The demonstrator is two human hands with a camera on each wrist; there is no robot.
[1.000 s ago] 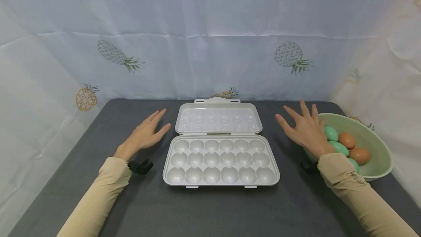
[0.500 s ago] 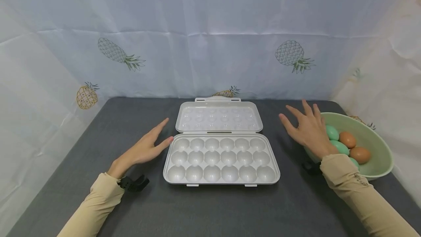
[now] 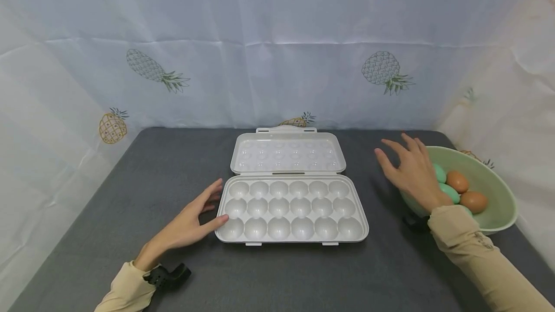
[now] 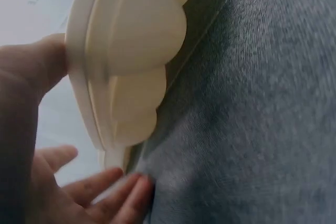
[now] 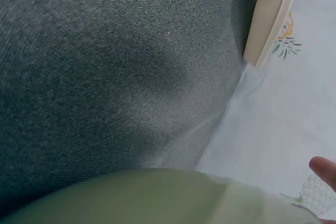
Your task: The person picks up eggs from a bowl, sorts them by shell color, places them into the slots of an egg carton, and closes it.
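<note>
A white egg carton (image 3: 291,210) stands unfolded on the dark table, its hollows holding nothing and its lid (image 3: 288,153) laid back. At the carton's left side is my left hand (image 3: 185,223). Its thumb reaches the front left rim, while the fingers, loosely spread, lie along the left edge; in the left wrist view they extend below the carton's side (image 4: 139,30). My right hand (image 3: 414,172) hovers over the left rim of a pale green bowl (image 3: 500,201), fingers extended and nothing held. Inside the bowl lie green eggs (image 3: 449,192) and brown eggs (image 3: 474,202), partly hidden by that hand.
Dark grey cloth covers the table (image 3: 277,278). A pale curtain (image 3: 277,85) printed with pineapples hangs behind it and along both sides. The bowl sits close to the table's right edge.
My left hand has come forward and toward me along the carton's left side, until its thumb reaches the rim. My right hand has shifted slightly right over the bowl.
</note>
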